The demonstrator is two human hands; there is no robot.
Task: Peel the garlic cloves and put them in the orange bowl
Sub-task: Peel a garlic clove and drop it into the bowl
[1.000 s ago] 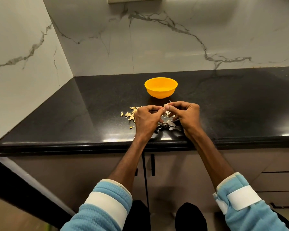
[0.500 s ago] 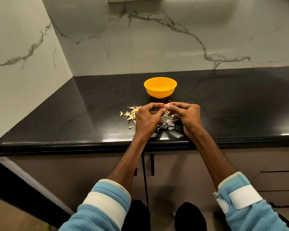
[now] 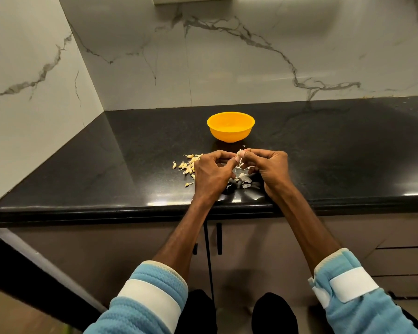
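Pale and papery, a garlic clove [image 3: 239,155] is pinched between the fingertips of both hands, held just above the black counter [image 3: 336,153] and a little back from its front edge. The left hand [image 3: 211,173] has its fingers curled in, with thumb and forefinger nipping the clove from the left. The right hand [image 3: 273,168] is curled the same way and closes on the clove from the other side, so the two sets of fingertips meet over it. Whether any skin is lifting off is too small to tell. Under and between the hands, whitish garlic skins [image 3: 243,180] lie scattered on the counter close to the front edge. Just left of the left hand, partly hidden by it, is a small heap of cloves [image 3: 187,165], yellowish, with one stray piece a little nearer the front edge. Beyond the hands, toward the back of the counter, the orange bowl [image 3: 230,127] stands upright and apart from them; I cannot make out what is inside it. The counter runs into a corner at the back left, where a white marble wall [image 3: 251,68] veined in grey rises on two sides. Below the front edge are cabinet doors [image 3: 155,242] with dark bar handles. Both forearms come out of light blue sleeves [image 3: 155,292] banded in white.
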